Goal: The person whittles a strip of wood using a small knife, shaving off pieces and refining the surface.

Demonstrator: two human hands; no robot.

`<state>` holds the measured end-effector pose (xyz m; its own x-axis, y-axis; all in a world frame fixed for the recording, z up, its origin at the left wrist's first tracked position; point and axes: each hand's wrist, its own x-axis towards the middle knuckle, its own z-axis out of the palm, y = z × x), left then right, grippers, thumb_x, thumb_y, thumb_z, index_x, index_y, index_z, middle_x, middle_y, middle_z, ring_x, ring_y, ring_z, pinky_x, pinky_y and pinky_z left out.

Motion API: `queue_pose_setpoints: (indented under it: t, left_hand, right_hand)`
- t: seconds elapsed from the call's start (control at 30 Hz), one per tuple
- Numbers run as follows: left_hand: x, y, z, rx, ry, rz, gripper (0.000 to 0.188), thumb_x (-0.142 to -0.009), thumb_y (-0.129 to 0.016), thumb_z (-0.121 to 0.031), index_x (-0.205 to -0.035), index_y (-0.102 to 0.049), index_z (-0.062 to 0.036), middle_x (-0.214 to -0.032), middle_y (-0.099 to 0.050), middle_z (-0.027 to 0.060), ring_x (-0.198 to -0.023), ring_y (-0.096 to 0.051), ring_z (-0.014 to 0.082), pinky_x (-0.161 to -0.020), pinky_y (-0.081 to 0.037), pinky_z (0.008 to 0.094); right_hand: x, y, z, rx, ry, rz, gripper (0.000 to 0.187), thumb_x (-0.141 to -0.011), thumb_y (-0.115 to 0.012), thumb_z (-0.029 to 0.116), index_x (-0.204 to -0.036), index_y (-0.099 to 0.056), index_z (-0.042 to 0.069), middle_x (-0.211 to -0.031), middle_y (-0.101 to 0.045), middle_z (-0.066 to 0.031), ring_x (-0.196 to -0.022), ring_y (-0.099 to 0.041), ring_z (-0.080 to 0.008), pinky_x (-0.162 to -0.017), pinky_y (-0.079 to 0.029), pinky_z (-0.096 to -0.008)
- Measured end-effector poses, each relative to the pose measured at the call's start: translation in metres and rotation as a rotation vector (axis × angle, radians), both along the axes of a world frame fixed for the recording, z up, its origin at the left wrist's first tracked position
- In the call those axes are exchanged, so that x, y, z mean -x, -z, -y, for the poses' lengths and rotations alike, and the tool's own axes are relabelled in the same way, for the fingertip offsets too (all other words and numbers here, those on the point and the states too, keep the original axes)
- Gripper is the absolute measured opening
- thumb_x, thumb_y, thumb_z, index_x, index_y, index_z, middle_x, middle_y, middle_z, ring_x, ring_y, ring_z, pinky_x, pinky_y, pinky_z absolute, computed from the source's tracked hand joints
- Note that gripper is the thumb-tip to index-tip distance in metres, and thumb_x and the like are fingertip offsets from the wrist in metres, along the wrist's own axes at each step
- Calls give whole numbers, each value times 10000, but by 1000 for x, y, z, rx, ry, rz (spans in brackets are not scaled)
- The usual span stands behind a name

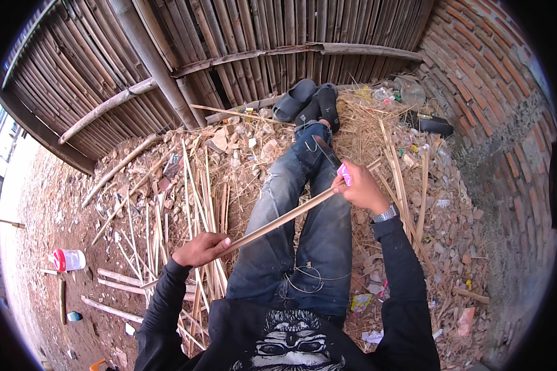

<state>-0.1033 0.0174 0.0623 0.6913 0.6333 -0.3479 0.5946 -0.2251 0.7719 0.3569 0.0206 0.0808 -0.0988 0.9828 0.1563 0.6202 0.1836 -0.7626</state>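
Observation:
A long, pale bamboo strip point(284, 218) lies slantwise across my outstretched legs, its right end higher. My left hand point(199, 250) is closed round its lower left part, thumb on top. In my right hand point(362, 188) is a knife point(328, 153) with a dark blade and a pink-and-white handle. The blade points up and away to the left, over my shins. The strip passes by the fingers of my right hand and shows beyond them; whether they also grip it is hard to tell.
Split bamboo strips point(198, 191) lie left of my legs, more strips point(402, 185) to the right. Rubble and shavings cover the ground. Ahead stands a bamboo wall point(241, 31), at right a brick wall point(501, 80). A white-and-red tub point(73, 260) lies far left; dark clogs point(294, 102) are by my feet.

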Motion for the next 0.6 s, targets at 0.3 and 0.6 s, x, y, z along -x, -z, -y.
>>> queue_pose_setpoints:
  t: [0.3, 0.6]
  left_hand:
    - [19, 39, 23, -350, -223, -370, 500, -1047, -587, -521, -1024, -709, -36, -725, -675, 234, -748, -696, 462, -688, -534, 555]
    - [-62, 52, 23, 28, -406, 230, 304, -1051, -656, -213, -1260, -626, 6, -779, -724, 89, -731, -704, 157, -698, -535, 328]
  right_hand:
    - [-17, 49, -34, -580, 380, 562, 259, -882, -734, 72, -1046, -565, -37, -913, -731, -178, -808, -709, -403, -724, -538, -492]
    - [101, 89, 30, -33, 219, 73, 186, -1057, -588, 197, -1100, -565, 18, -789, -693, -238, -784, -682, -488, -670, -522, -560]
